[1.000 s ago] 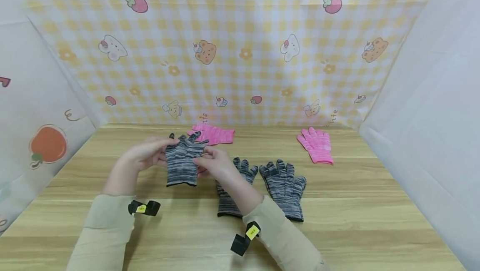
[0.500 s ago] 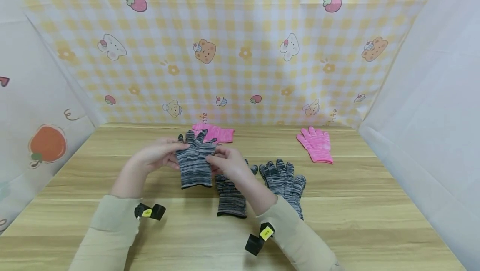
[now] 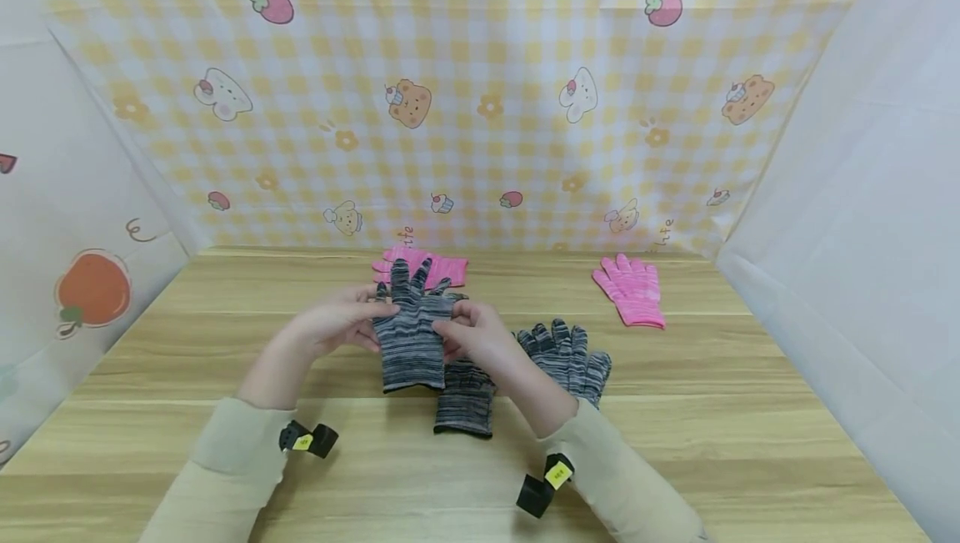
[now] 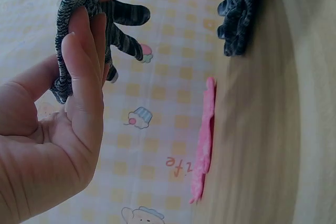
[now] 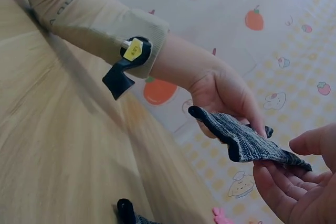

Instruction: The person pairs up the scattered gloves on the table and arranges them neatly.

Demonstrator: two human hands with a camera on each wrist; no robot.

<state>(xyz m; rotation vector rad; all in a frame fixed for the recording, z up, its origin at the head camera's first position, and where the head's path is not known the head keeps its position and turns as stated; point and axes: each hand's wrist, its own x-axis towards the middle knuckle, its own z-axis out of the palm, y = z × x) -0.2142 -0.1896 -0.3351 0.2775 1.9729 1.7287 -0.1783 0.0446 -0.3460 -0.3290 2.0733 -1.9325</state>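
Both hands hold a grey-and-black striped knit glove (image 3: 414, 351) above the table, its fingers pointing away and its dark-edged cuff toward the person. The left hand (image 3: 341, 322) pinches its left edge, thumb on top and fingers beneath. At the opposite edge the right hand (image 3: 486, 336) grips it, with its fingers (image 5: 275, 187) under the fabric. A second striped glove (image 3: 465, 409) lies below, partly hidden by the held glove and right hand. Just right of it is a third striped glove (image 3: 568, 359), its cuff covered by the right forearm.
A pink glove (image 3: 447, 269) lies at the back of the wooden table (image 3: 360, 476), partly behind the held glove. Another pink glove (image 3: 633, 291) lies at the back right. A checked cloth (image 3: 480, 151) hangs behind, with white sheets at both sides.
Both hands have carried the striped glove to the right and slightly nearer the person. It now overlaps the second striped glove, and the right forearm has shifted right too.
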